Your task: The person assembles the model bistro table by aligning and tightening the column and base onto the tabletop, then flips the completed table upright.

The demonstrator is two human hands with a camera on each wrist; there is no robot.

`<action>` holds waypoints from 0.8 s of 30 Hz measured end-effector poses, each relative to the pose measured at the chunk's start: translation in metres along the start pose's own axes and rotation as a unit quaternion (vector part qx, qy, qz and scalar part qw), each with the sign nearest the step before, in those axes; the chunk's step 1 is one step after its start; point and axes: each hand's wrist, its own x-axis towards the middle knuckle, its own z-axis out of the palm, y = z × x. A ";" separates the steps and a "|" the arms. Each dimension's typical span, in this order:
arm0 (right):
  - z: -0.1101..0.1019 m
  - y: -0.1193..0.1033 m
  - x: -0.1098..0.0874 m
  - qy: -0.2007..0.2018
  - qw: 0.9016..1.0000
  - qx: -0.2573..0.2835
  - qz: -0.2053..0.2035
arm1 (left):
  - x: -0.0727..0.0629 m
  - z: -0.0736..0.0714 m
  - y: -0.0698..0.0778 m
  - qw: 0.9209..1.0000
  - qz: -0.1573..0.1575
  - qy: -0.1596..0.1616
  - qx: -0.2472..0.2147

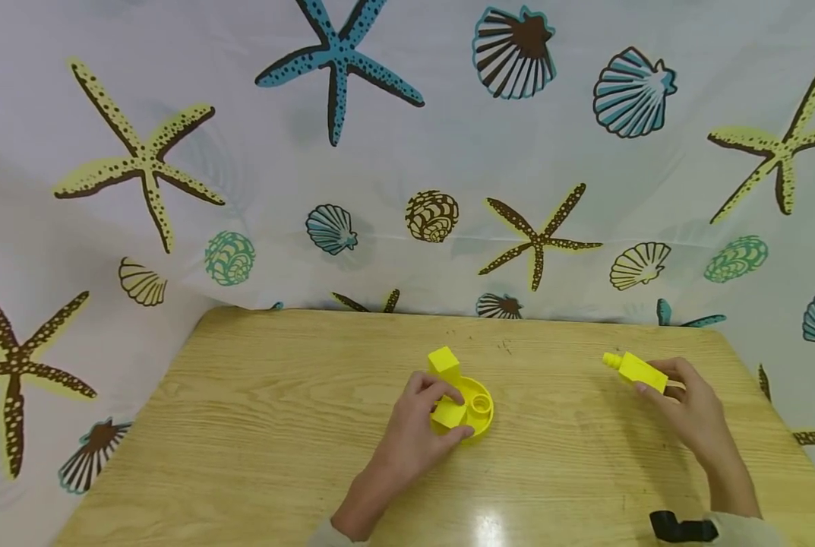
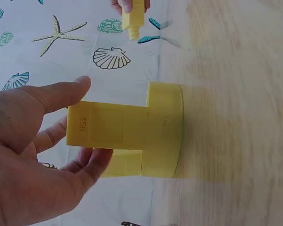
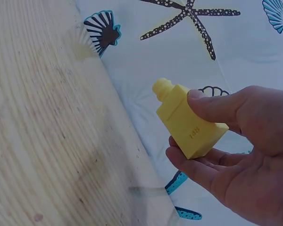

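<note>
A round yellow base (image 1: 487, 420) with a raised rim stands on the table. Two square yellow blocks rise from it: a front block (image 1: 450, 415) and a rear block (image 1: 443, 363). My left hand (image 1: 410, 425) grips the front one between thumb and fingers; the left wrist view shows "156" on that block (image 2: 106, 125) and "16" on the base (image 2: 165, 132). Beside the blocks, a ring-shaped socket (image 1: 479, 404) shows inside the base. Off to the right, my right hand (image 1: 694, 406) holds a yellow block with a threaded end (image 1: 641, 371) above the table, threads pointing left. It bears "148" in the right wrist view.
The wooden table (image 1: 277, 395) spreads around both hands. A white cloth (image 1: 393, 167) printed with starfish and shells hangs behind it and along both sides. A black strap (image 1: 680, 527) sits at the right sleeve.
</note>
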 end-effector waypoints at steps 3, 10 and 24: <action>0.003 -0.010 0.001 0.007 1.000 0.010 -0.018 | 0.000 -0.005 -0.001 1.000 -0.017 0.008 0.003; 0.016 -0.030 0.004 -0.005 0.998 0.040 -0.039 | 0.002 -0.015 -0.011 0.999 -0.018 0.028 -0.041; 0.038 -0.055 0.006 -0.049 0.993 0.072 -0.084 | 0.006 -0.014 -0.017 0.996 -0.025 0.022 -0.088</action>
